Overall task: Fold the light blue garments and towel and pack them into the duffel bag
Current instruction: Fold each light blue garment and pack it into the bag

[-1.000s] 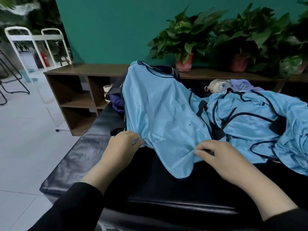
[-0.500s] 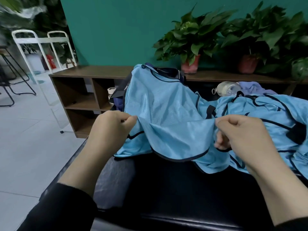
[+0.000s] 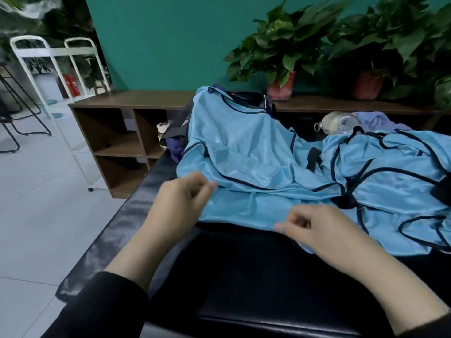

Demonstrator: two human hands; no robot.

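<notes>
Nearest me, my right hand (image 3: pixel 314 228) sits at the near hem of the light blue mesh garment (image 3: pixel 244 162), fingers curled in; motion blur keeps me from telling whether they pinch the hem or have just let go. My left hand (image 3: pixel 180 203) is at the garment's near-left corner, fingers likewise curled, thumb and forefinger close together at the cloth edge, and again I cannot tell if cloth is caught between them.

The garment lies spread on the black padded bench (image 3: pixel 219 276), its long axis running away from me, up over the dark duffel bag (image 3: pixel 246 96) at its far end. So the cloth lies directly beyond both hands, with the left hand nearer the bag side. I judge the next fold would carry the near hem away from me.

Right of the garment, touching it, is a heap of more light blue garments (image 3: pixel 395 181). Beyond that heap lie a clear bottle (image 3: pixel 338 121) and a lilac towel (image 3: pixel 375 119), then the wooden shelf (image 3: pixel 127 103) with potted plants (image 3: pixel 283 52).
</notes>
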